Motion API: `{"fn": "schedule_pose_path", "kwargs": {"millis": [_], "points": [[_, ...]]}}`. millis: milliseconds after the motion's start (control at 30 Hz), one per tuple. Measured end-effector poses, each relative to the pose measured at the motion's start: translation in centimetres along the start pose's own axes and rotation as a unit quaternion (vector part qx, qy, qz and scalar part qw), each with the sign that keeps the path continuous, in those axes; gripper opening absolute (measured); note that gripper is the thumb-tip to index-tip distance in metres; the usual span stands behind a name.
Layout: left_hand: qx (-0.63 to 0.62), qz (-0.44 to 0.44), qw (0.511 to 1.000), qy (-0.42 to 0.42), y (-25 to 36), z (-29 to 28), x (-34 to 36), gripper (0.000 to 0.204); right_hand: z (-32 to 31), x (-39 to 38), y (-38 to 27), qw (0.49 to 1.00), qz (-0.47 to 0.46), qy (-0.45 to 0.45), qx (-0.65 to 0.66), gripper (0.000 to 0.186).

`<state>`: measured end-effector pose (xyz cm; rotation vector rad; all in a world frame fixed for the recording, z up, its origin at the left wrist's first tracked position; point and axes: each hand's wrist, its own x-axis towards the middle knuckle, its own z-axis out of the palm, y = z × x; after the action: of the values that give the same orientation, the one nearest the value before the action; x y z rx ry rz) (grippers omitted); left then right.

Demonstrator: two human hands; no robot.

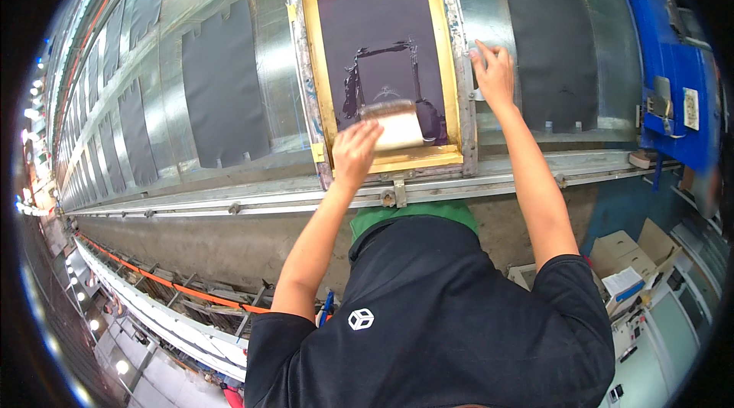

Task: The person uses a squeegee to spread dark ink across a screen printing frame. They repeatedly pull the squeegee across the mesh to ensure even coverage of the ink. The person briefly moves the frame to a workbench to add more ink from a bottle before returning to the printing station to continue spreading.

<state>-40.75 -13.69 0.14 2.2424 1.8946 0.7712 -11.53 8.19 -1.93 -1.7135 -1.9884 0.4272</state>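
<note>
A screen-printing frame (468,129) lies on the long glossy table in front of me, its mesh bordered with yellow tape. On the dark mesh, wet black ink (351,87) forms a rough outline around a rectangular area. My left hand (356,149) is closed on the left end of a squeegee (399,130) with a pale, wide blade, which is tilted on the near part of the mesh. Just beyond the frame's right side is my right hand (495,75), fingers loosely bent and apart, with nothing visible in them. Whether it touches the frame I cannot tell.
Dark grey fabric panels lie on the table on both sides, one at left (224,87) and one at right (552,48). A metal rail (290,198) runs along the near edge. Blue machinery (677,94) stands at far right, with cardboard boxes (621,253) below it.
</note>
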Motion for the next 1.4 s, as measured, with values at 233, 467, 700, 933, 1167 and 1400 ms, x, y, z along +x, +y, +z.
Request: {"fn": "schedule_pose_path", "kwargs": {"millis": [233,467,700,933,1167,1400], "points": [[-0.06,-0.047,0.997,-0.01,-4.1,-0.7,11.9,0.05,-2.4,1.4,-11.5,0.946,-0.284,-0.155,-0.025,0.065],[-0.083,-0.042,0.996,-0.011,-2.4,0.7,7.5,0.05,1.0,-5.3,-10.3,0.963,-0.221,-0.15,0.031,0.041],[-0.103,-0.051,0.993,-0.039,0.1,-1.3,2.9,0.053,-0.8,-11.0,-10.0,0.963,-0.209,-0.154,0.075,0.051],[-0.09,-0.055,0.994,-0.001,-5.8,0.2,14.3,0.042,1.2,1.6,-11.8,0.966,-0.239,-0.095,0.025,0.035],[-0.088,-0.034,0.995,-0.043,-2.4,-0.2,8.8,0.04,0.0,-6.4,-10.1,0.972,-0.191,-0.132,0.042,0.04],[-0.081,-0.045,0.993,-0.072,0.6,-1.2,0.3,0.05,-2.0,-10.6,-7.9,0.929,-0.146,-0.225,0.254,0.044]]}}
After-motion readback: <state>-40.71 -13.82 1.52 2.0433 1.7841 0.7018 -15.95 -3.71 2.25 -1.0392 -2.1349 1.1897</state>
